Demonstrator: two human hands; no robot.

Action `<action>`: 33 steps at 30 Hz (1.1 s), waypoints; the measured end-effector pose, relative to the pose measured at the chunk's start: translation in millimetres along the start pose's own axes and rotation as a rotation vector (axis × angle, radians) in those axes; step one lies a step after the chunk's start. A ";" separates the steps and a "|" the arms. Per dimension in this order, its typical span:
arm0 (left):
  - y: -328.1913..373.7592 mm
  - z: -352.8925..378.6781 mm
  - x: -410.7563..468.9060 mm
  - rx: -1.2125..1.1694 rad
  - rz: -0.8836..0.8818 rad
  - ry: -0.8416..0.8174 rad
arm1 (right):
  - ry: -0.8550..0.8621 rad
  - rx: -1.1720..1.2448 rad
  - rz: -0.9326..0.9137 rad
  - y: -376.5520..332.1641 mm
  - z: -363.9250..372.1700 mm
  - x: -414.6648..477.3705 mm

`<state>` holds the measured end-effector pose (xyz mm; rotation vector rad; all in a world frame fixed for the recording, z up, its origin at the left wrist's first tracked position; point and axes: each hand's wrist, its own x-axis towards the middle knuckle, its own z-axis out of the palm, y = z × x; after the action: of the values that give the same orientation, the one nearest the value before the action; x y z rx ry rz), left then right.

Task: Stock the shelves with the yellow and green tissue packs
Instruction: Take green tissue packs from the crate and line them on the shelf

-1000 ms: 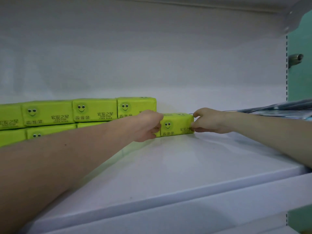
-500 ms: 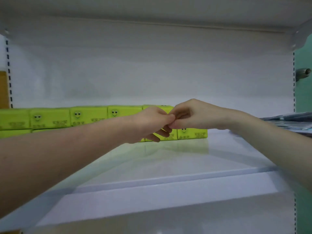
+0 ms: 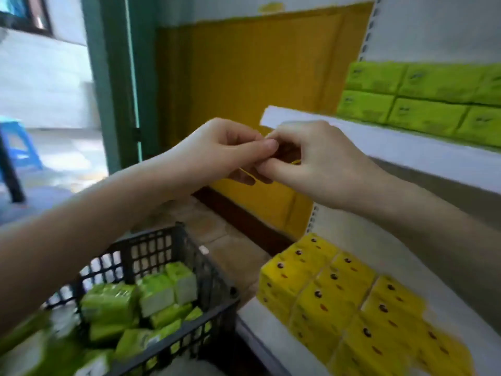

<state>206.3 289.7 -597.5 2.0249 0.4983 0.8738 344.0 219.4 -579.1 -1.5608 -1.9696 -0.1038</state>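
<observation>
Pinching together in mid-air: left hand point(image 3: 219, 147) and right hand point(image 3: 311, 161), fingertips touching; thin yellow strip between them, identity unclear. Green tissue packs point(image 3: 423, 101), smiley-printed, two layers on upper shelf point(image 3: 406, 150). Yellow tissue packs point(image 3: 349, 302) at lower shelf's left end. More green packs in black basket point(image 3: 189, 253).

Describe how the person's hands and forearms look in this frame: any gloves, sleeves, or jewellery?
Both the left hand and the right hand are bare, with no gloves. No rings, watch or bracelet show on the visible parts. Both forearms are uncovered to the frame edges, so no sleeve is in view. Fingernails look short and unpainted, though motion blur limits detail.
</observation>
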 end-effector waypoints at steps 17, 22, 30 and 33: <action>-334.7 -93.2 -216.3 0.359 -1.034 -0.195 | -1.175 0.115 0.303 -16.2 431.7 -15.2; -366.7 -69.3 -206.6 0.516 -1.123 -0.441 | -1.324 0.125 0.397 -1.2 457.7 -31.0; -361.3 -47.9 -180.4 0.579 -1.036 -0.584 | -1.298 0.232 0.485 1.4 457.7 -29.6; -361.8 -61.7 -184.6 0.486 -1.107 -0.416 | -1.156 0.262 0.523 6.4 452.3 -16.4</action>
<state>27.0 410.7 -946.8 1.8193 1.4696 -0.3634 164.9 398.3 -954.4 -2.0963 -2.0486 1.4932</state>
